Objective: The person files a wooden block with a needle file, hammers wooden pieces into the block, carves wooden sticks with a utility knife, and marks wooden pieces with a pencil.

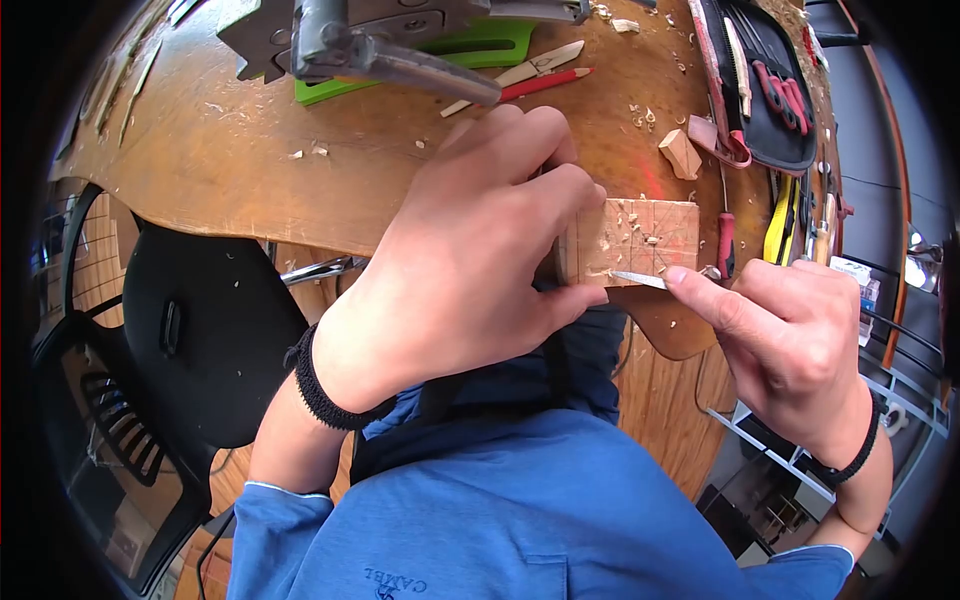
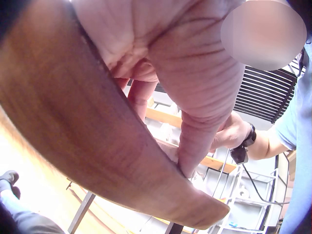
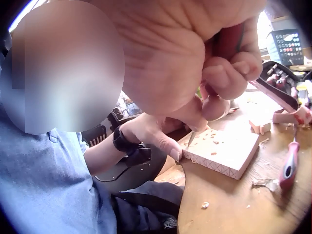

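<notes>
A small rectangular wooden block [image 1: 684, 222], marked with pencil lines and dotted with shavings, lies at the near edge of the wooden table. My left hand [image 1: 470, 225] grips its left end, thumb along the near side and fingers at the far side. In my right hand [image 1: 795, 325] is a carving knife [image 1: 640, 280], its red handle [image 3: 228, 40] inside the curled fingers. The index finger lies along the blade, whose point meets the block's top near the front edge. Triangular pencil marks show on the block's side in the right wrist view.
A metal clamp [image 1: 420, 72] stands over a green tool [image 1: 480, 45] beyond the left hand. Nearby lies a red pencil [image 1: 545, 84]. To the right are a wood offcut [image 1: 680, 154], a red-handled tool [image 1: 726, 245] and a tool case [image 1: 775, 140]. A black chair [image 1: 205, 330] stands left.
</notes>
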Available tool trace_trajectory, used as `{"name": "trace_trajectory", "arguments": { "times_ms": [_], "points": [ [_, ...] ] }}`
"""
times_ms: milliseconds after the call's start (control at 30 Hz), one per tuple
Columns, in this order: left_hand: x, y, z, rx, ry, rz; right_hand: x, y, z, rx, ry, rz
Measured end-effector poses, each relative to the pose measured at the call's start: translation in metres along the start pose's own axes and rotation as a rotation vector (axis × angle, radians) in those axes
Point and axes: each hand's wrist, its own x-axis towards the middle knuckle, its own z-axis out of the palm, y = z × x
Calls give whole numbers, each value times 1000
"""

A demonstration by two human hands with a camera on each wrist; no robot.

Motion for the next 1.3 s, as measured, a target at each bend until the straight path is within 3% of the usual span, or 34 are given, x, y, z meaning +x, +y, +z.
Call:
{"name": "trace_trajectory", "arguments": {
  "times_ms": [400, 467, 500, 600, 633, 667, 733, 800, 867, 1000, 1067, 1133, 1200, 1300],
  "points": [
    [-1, 0, 0, -4, 19, 5, 28, -37, -27, -360, -150, -70],
    [0, 1, 1, -5, 23, 14, 34, -36, -31, -362, -282, -12],
    [0, 0, 0, 4, 10, 13, 43, -40, -28, -453, -185, -156],
    [0, 0, 1, 3, 14, 10, 39, -34, -16, -497, -56, -195],
    [-1, 1, 2, -8, 25, 11, 39, -29, -26, -295, -219, -59],
    [0, 0, 2, -5, 27, 12, 37, -25, -24, -297, -216, -61],
    [-1, 1, 4, -14, 46, 30, 30, -20, -15, -292, -89, -104],
    [-1, 0, 4, -15, 51, 31, 20, -14, -8, -216, -109, -57],
    [-1, 0, 3, -10, 51, 37, 5, -7, 13, 118, 17, 70],
    [-1, 0, 1, -18, 17, 9, -12, 1, 41, 256, 100, 130],
    [0, -1, 2, -32, 11, 5, -19, 6, 56, 685, 194, 276],
    [0, -2, 2, -63, 32, 30, -17, 6, 53, 669, 250, 280],
    [1, -1, 1, -63, 22, 24, -16, 8, 32, 266, 145, 143],
    [1, -1, 1, -72, 11, 20, -12, 4, 16, 95, 97, 57]
  ]
}}
